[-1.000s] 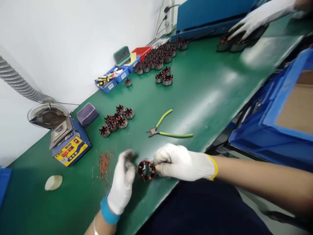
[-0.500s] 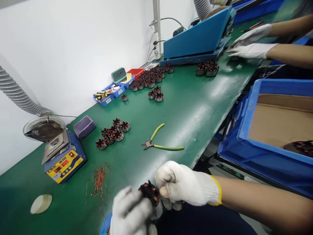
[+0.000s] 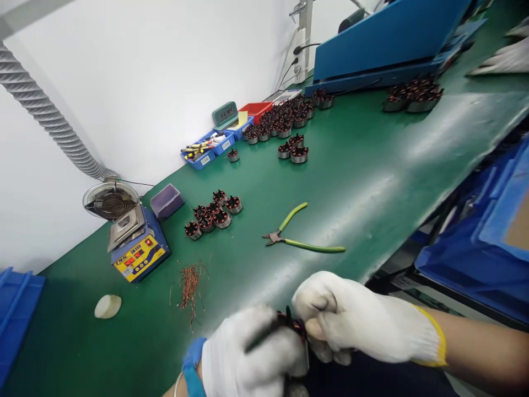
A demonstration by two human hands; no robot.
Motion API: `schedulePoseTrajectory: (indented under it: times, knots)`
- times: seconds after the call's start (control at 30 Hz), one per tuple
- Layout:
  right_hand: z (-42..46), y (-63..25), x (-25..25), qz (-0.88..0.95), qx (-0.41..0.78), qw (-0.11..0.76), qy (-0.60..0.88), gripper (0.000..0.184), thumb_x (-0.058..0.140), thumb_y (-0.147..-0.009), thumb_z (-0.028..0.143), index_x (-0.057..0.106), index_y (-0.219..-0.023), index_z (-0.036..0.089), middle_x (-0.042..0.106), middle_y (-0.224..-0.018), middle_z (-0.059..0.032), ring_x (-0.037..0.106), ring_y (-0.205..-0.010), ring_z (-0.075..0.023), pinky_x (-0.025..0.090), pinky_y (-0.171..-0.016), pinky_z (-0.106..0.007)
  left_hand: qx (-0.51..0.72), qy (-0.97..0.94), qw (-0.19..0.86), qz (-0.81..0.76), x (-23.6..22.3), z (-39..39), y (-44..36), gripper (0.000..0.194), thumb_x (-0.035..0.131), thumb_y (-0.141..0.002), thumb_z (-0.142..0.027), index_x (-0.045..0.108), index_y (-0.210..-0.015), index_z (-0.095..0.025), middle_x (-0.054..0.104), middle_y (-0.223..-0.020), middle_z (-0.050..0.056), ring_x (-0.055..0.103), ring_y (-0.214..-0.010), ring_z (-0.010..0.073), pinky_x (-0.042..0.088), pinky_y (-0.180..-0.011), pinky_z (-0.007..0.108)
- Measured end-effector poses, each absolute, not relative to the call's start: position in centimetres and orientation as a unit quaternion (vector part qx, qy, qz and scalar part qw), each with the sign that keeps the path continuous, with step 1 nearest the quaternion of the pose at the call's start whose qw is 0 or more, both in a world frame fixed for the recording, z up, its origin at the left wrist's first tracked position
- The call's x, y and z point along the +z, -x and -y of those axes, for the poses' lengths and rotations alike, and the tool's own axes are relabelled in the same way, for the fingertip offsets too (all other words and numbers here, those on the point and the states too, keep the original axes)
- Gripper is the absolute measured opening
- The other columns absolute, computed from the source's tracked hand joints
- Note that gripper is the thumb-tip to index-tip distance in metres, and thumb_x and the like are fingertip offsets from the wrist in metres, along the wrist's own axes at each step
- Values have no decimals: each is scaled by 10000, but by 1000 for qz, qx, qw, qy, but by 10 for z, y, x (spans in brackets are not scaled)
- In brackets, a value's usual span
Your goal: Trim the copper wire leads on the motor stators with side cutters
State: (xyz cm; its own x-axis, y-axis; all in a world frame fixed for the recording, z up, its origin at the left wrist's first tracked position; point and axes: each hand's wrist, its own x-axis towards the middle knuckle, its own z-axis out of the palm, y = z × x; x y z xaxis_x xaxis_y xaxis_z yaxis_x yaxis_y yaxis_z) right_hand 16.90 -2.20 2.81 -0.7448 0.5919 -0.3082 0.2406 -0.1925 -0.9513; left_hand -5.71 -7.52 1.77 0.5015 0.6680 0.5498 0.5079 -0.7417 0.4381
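A motor stator [image 3: 296, 326] with copper windings and black prongs is between my hands at the table's near edge, mostly covered by fingers. My left hand [image 3: 252, 353], in a white glove, is closed over its left side; motion blurs the fingers. On the other side, my right hand [image 3: 330, 317], gloved with a yellow cuff, has curled fingers and the thumb pressed against the stator. Green-handled cutters [image 3: 285, 237] lie spread on the table beyond. Loose copper wire clippings [image 3: 190, 286] are heaped to the left, and several more stators [image 3: 212, 212] stand behind them.
A blue and yellow heating unit [image 3: 140, 248], a white round piece [image 3: 108, 306] and a purple bin [image 3: 166, 201] stand left on the green table [image 3: 343, 187]. Stator rows [image 3: 281, 118] and small blue trays [image 3: 202, 151] line the wall. Another person's gloved hand [image 3: 506, 58] shows far right.
The view has swung left, so the table's things appear farther right. My left hand now covers more of the stator; my right hand keeps its closed shape beside it.
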Motion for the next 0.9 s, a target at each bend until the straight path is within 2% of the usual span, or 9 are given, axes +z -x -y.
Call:
schedulePoseTrajectory:
  times: [0.13, 0.2, 0.3, 0.37, 0.43, 0.53, 0.63, 0.77, 0.9]
  knots:
    - [21, -170, 29, 811, 475, 193, 281, 217, 489, -737, 293, 388, -575, 188, 450, -571, 5, 398, -537, -105, 300, -509, -248, 417, -833, 56, -360, 23, 73, 53, 726, 659, -746, -614, 415, -1334, -267, 677, -979, 82, 671, -941, 272, 592, -815, 447]
    - [21, -165, 24, 825, 439, 218, 281, 215, 491, -741, 282, 388, -577, 188, 441, -581, 5, 389, -550, -109, 302, -528, -259, 357, -829, 85, -423, 25, 68, 45, 783, 654, -737, -605, 399, -1349, -190, 674, -978, 112, 674, -920, 278, 601, -745, 408]
    - [23, -150, 11, 670, 634, 194, 334, 201, 495, -707, 361, 410, -618, 202, 492, -563, 1, 435, -476, -113, 340, -466, -248, 326, -840, 48, -432, 22, 60, 39, 437, 624, -782, -287, 502, -1197, -225, 690, -981, 86, 681, -870, 242, 572, -759, 386]
    - [25, -142, 2, 516, 761, 190, 344, 242, 472, -678, 442, 409, -649, 210, 506, -531, 8, 413, -382, -106, 341, -399, -248, 336, -844, -30, -416, 17, 56, 40, 389, 561, -742, -120, 519, -1113, -227, 696, -1006, 81, 674, -907, 243, 528, -837, 431]
    - [24, -142, -1, 486, 781, 191, 342, 295, 453, -696, 498, 430, -655, 207, 529, -533, -3, 425, -363, -113, 369, -390, -265, 345, -841, -84, -407, 12, 53, 42, 412, 552, -710, -75, 508, -1097, -209, 698, -1008, 85, 667, -928, 239, 492, -881, 452]
    - [17, -156, 5, 687, 578, 222, 380, 312, 505, -781, 467, 590, -817, 168, 667, -785, -95, 625, -651, -201, 511, -598, -340, 368, -818, -61, -438, 6, 52, 44, 414, 630, -709, -150, 491, -1096, -193, 688, -965, 82, 660, -891, 226, 479, -897, 450]
    - [9, -168, 14, 862, 228, 303, 335, 401, 605, -778, 368, 613, -1114, 149, 641, -1142, -162, 582, -1077, -291, 473, -923, -458, 369, -807, -22, -460, 3, 51, 45, 411, 670, -717, -225, 489, -1085, -203, 679, -950, 69, 655, -873, 227, 464, -925, 478]
    - [3, -160, 19, 936, 24, 283, 207, 161, 490, -821, 168, 642, -871, 161, 666, -908, -105, 594, -974, -246, 393, -1016, -508, 358, -814, -3, -458, -2, 50, 43, 432, 698, -713, -226, 490, -1090, -213, 675, -959, 55, 652, -883, 219, 442, -964, 488]
    - [-16, -166, 16, 956, -63, 214, 191, 200, 462, -822, 121, 611, -706, 187, 652, -807, -74, 599, -958, -238, 311, -1081, -522, 314, -783, 50, -534, -6, 46, 45, 437, 767, -624, -266, 546, -997, -210, 670, -903, 46, 639, -857, 242, 483, -905, 483]
